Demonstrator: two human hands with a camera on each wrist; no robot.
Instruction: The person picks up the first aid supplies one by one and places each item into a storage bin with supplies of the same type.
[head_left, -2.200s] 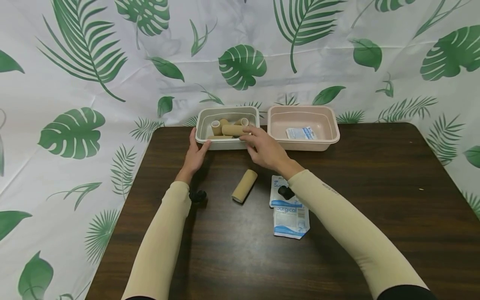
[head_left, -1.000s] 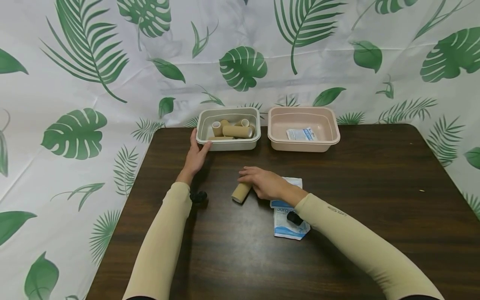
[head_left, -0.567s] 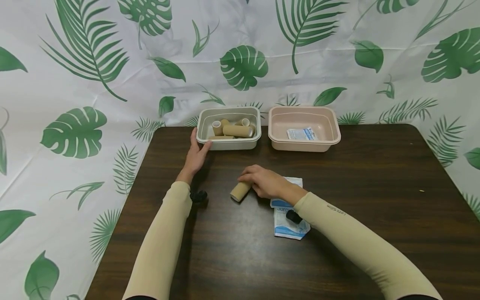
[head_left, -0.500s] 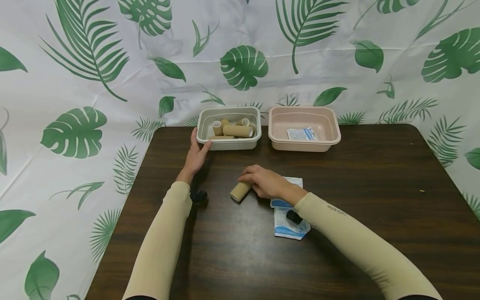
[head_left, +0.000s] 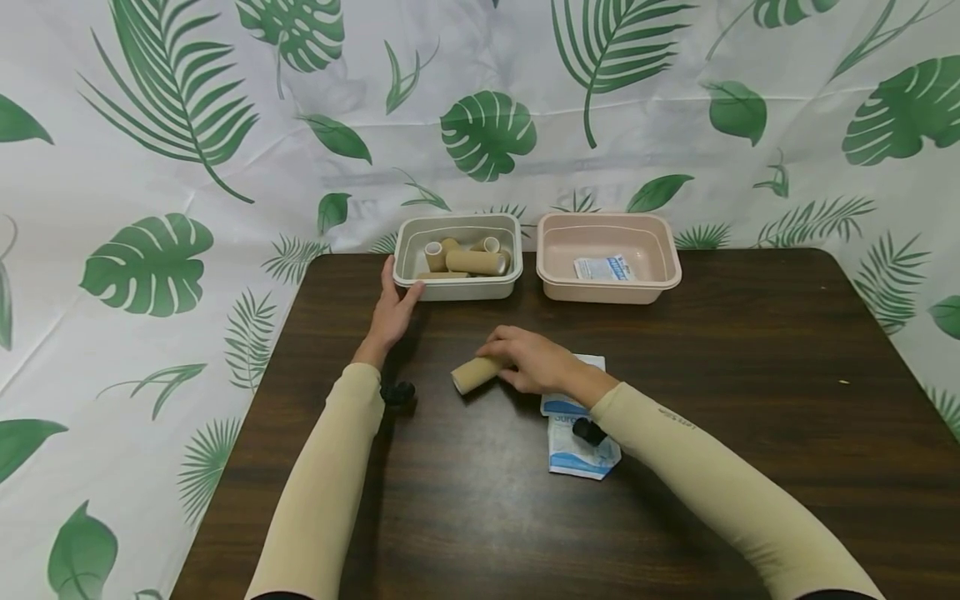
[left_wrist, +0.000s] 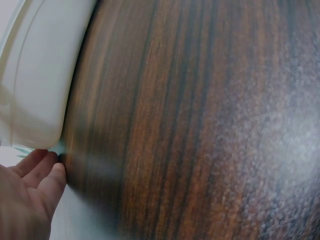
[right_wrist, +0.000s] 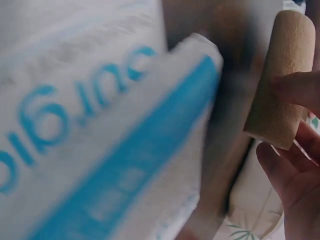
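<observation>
My right hand point(head_left: 534, 360) grips a brown cardboard tube point(head_left: 474, 375) at its right end, over the middle of the table. In the right wrist view the thumb lies across the tube point(right_wrist: 285, 75), with fingers on its other side. My left hand point(head_left: 390, 318) rests at the left front corner of a grey plastic bin point(head_left: 465, 289), thumb at the front and fingers along the left side. The left wrist view shows its fairly straight fingers point(left_wrist: 40, 172) at the bin's corner. Several more cardboard tubes point(head_left: 474, 263) lie inside that bin.
To the right of the grey bin stands a pink bin point(head_left: 600, 292) with a white and blue packet point(head_left: 602, 267) inside. White and blue packets point(head_left: 581, 454) marked "Surgical" lie on the dark wood table point(head_left: 465, 500), partly under the right wrist. A leaf-print sheet point(head_left: 300, 183) hangs behind.
The right hand has come from the grey bin to the tube on the table and taken hold of it. The tube has turned, its free end swinging left. The left hand has stayed put.
</observation>
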